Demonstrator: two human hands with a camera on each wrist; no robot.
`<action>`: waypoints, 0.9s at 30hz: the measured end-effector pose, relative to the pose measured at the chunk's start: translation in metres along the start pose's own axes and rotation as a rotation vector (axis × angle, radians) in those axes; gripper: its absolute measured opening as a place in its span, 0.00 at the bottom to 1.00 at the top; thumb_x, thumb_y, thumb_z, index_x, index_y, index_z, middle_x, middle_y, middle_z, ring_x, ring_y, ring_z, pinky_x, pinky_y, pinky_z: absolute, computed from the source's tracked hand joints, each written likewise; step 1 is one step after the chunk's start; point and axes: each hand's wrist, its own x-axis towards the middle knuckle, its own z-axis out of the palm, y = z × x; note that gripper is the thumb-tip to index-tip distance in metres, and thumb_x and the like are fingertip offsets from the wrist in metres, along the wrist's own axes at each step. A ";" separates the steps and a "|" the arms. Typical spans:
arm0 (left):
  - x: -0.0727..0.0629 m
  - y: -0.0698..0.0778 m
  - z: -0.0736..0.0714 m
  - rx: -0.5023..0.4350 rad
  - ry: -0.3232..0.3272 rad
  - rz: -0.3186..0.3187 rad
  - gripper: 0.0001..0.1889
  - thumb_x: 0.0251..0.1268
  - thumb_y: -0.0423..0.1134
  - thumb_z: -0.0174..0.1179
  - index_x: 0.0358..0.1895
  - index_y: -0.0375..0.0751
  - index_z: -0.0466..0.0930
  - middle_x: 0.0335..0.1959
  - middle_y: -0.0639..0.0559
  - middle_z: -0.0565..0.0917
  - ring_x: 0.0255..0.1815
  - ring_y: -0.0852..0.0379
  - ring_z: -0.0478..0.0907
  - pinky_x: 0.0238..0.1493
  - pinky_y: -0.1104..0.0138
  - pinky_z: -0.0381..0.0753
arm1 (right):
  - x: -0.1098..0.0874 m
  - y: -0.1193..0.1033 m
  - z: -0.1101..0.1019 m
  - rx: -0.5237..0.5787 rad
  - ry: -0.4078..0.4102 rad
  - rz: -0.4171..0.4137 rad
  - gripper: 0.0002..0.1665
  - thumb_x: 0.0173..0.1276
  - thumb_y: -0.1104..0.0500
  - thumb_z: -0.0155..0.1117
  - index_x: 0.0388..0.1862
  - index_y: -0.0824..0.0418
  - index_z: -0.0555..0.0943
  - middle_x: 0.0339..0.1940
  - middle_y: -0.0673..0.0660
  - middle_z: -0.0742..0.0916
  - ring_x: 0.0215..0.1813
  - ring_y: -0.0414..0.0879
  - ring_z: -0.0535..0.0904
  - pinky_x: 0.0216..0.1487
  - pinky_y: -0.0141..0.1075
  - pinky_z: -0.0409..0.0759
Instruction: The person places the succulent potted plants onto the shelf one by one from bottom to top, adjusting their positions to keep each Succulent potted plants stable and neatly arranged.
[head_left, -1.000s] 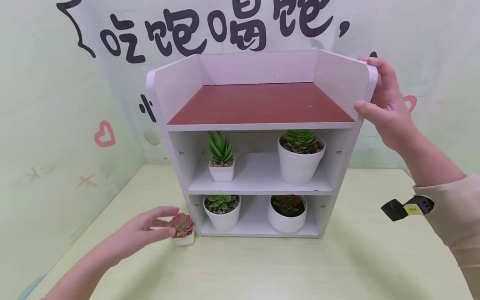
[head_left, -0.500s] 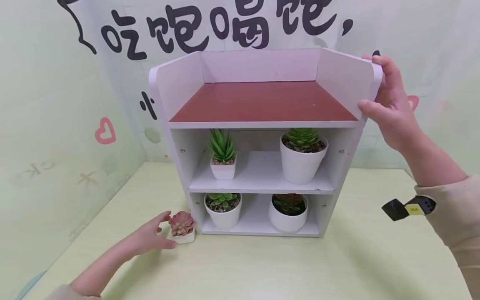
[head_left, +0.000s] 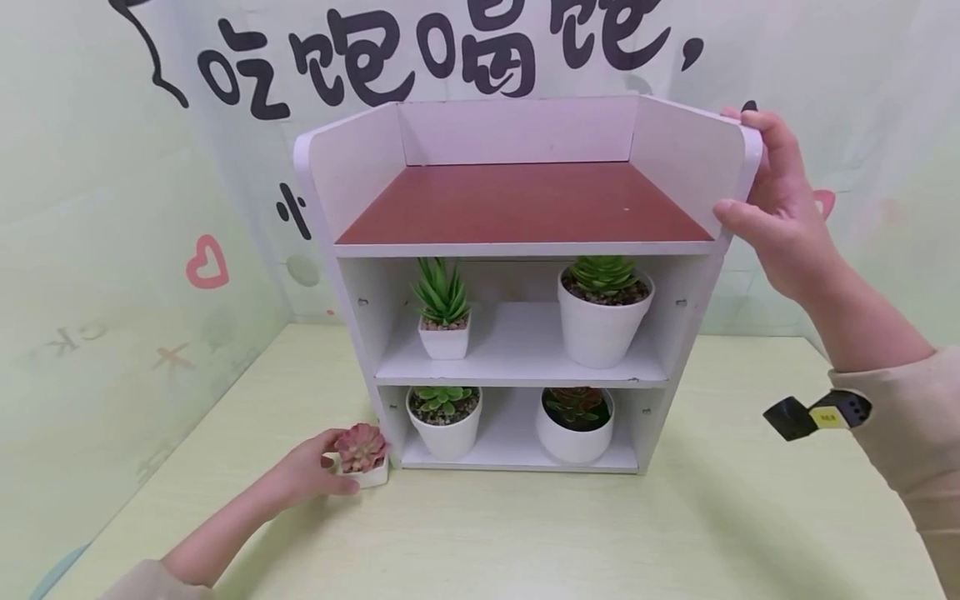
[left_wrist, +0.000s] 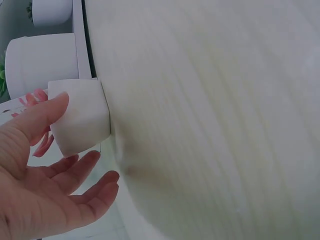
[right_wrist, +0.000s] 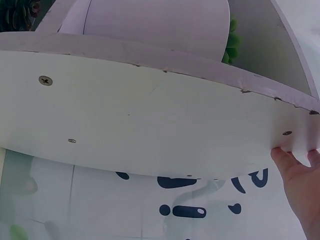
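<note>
A small pink succulent [head_left: 362, 446] in a white square pot [left_wrist: 82, 117] stands on the table beside the shelf's lower left side. My left hand [head_left: 306, 473] is around it, thumb lying against the pot in the left wrist view; the fingers there are spread, with a gap between them and the pot. High on the right, my right hand [head_left: 783, 225] grips the side panel of the white shelf unit [head_left: 525, 204], thumb inside and fingers outside. The right wrist view shows part of that hand [right_wrist: 300, 182] at the panel's outer face.
On the middle shelf stand a spiky green plant [head_left: 444, 340] and a larger potted succulent [head_left: 603, 329]. Below are a green succulent [head_left: 446, 429] and a dark reddish one in a round pot [head_left: 575, 437]. The pale table [head_left: 510, 533] extends in front; a printed curtain hangs behind.
My left hand has lowered from above the pink succulent to its left side and closed in around the pot. My right hand keeps its hold on the shelf unit.
</note>
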 end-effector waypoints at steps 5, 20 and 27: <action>0.000 -0.002 0.001 -0.061 -0.011 0.033 0.35 0.45 0.33 0.70 0.57 0.24 0.64 0.48 0.33 0.75 0.45 0.44 0.77 0.40 0.60 0.78 | 0.000 -0.001 0.001 -0.007 -0.002 0.002 0.30 0.58 0.74 0.47 0.59 0.56 0.62 0.62 0.60 0.66 0.54 0.49 0.68 0.41 0.31 0.77; 0.002 -0.004 0.005 -0.029 0.010 0.033 0.37 0.44 0.36 0.71 0.59 0.27 0.65 0.41 0.44 0.80 0.39 0.53 0.76 0.33 0.65 0.76 | 0.000 0.000 0.001 -0.027 0.015 0.020 0.30 0.58 0.74 0.47 0.59 0.56 0.62 0.60 0.60 0.67 0.54 0.49 0.67 0.42 0.30 0.77; 0.003 -0.004 0.004 -0.060 -0.004 0.053 0.35 0.44 0.35 0.70 0.58 0.27 0.66 0.38 0.47 0.80 0.36 0.56 0.75 0.31 0.65 0.76 | 0.001 -0.001 0.001 -0.035 0.022 0.019 0.31 0.58 0.74 0.47 0.60 0.56 0.62 0.61 0.60 0.67 0.54 0.49 0.67 0.42 0.30 0.77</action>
